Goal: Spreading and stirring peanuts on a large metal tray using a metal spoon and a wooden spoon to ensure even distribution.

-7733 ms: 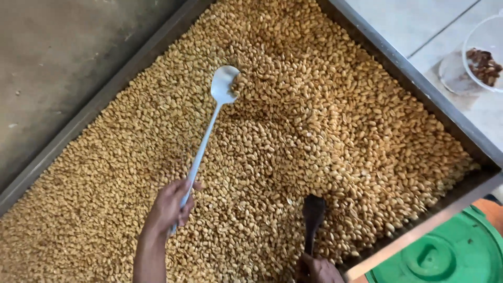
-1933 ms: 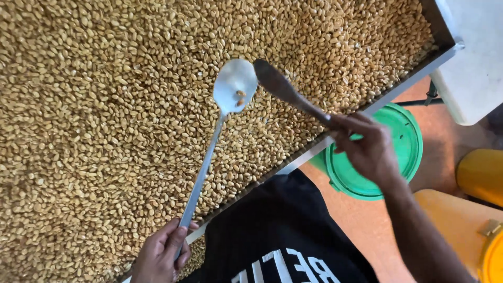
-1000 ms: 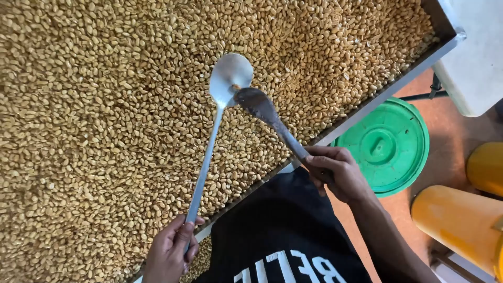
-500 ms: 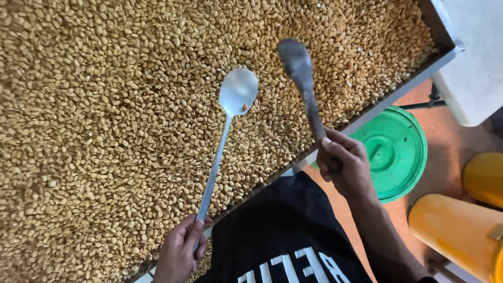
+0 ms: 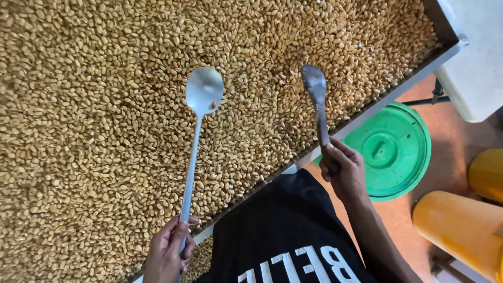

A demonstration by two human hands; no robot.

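A large metal tray (image 5: pixel 385 97) is filled with a thick layer of tan peanuts (image 5: pixel 105 105). My left hand (image 5: pixel 167 251) grips the end of a long silver spoon (image 5: pixel 201 105); its bowl hovers over the peanuts with one small nut in it. My right hand (image 5: pixel 343 170), at the tray's near edge, holds a shorter dark spoon (image 5: pixel 316 91) raised above the peanuts, well apart from the silver spoon's bowl.
A green lidded bucket (image 5: pixel 395 152) stands on the orange floor right of the tray. Yellow containers (image 5: pixel 461 225) sit at the lower right, and a white surface (image 5: pixel 474 57) is at the upper right. My black shirt fills the bottom centre.
The two spoons were touching over the peanuts a second ago. Now they are apart: the dark spoon has swung up and right, and the silver spoon's bowl has shifted left.
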